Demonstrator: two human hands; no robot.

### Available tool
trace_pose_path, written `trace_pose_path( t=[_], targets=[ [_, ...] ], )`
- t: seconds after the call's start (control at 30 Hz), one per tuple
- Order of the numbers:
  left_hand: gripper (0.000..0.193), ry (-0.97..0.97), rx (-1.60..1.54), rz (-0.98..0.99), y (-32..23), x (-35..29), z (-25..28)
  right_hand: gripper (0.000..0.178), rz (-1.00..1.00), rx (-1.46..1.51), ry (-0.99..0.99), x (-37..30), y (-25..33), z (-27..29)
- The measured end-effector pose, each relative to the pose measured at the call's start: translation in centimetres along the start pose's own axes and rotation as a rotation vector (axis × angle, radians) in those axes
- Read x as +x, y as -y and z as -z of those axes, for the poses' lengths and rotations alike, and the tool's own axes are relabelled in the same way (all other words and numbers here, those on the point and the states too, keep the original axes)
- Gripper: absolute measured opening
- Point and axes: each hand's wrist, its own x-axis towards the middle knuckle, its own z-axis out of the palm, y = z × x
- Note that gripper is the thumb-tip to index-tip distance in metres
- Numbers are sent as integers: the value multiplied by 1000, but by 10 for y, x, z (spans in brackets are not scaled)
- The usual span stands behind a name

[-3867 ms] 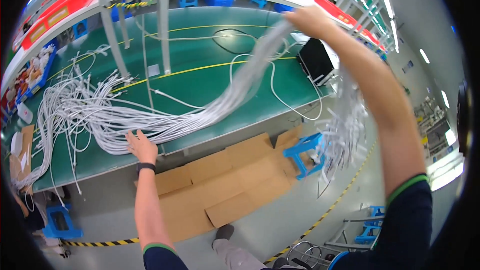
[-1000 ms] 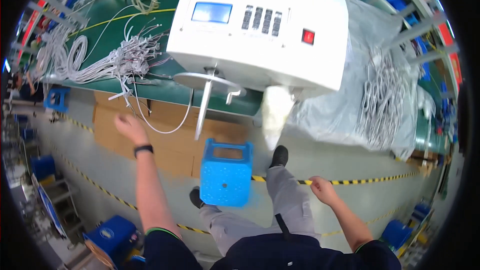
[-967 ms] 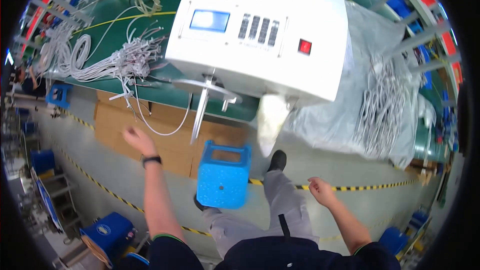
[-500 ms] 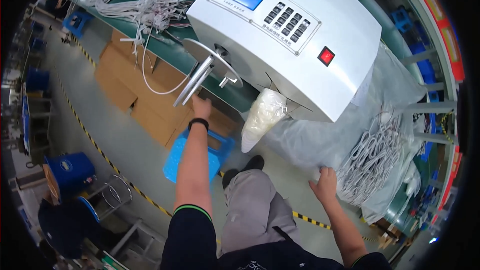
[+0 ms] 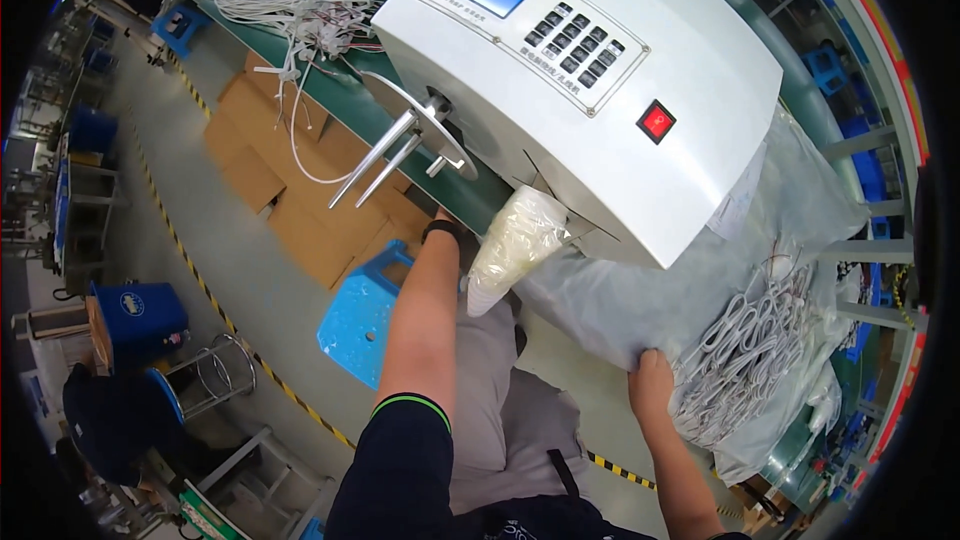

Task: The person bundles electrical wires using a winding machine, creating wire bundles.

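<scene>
My left hand [image 5: 445,215] reaches under the green table's edge, just below the winding machine's rods. Its fingers are hidden. A black band circles that wrist. My right hand [image 5: 652,380] is closed at the edge of a translucent plastic sheet [image 5: 600,305], fingers curled in against it. Between the hands stands the white winding machine [image 5: 620,50], with a blue screen, a black keypad and a red switch. From its side juts a metal disc with prongs [image 5: 378,165], nothing wound on the prongs. A plastic-wrapped, cone-shaped spool [image 5: 515,245] sticks out of the machine's front.
Bundled white cables [image 5: 325,20] lie on the green table [image 5: 350,105] at the far left. Coiled white cables [image 5: 745,355] rest on the plastic at right. A blue stool [image 5: 360,325] and flattened cardboard [image 5: 320,230] are on the floor. A person [image 5: 120,420] is at lower left.
My left hand has moved from beside the prongs to under the table edge. My right hand's fingers have drawn in against the plastic. My legs have shifted, and the whole view has moved slightly.
</scene>
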Motion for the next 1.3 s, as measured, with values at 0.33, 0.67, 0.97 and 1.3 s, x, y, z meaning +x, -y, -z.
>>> trace_pose_path(
  t=[0.33, 0.67, 0.97, 1.3],
  targets=[
    [39, 40, 413, -425, 92, -27, -12, 19, -2, 21, -105, -1, 2, -8],
    [45, 178, 858, -933, 43, 2, 37, 21, -46, 24, -185, -5, -8, -22],
    [42, 1025, 722, -274, -66, -3, 86, 28, -240, -191, -308, -44, -52, -94],
    [43, 1473, 617, -203, -198, 19, 334, 39, -590, -267, -260, -60, 116, -54]
  ],
)
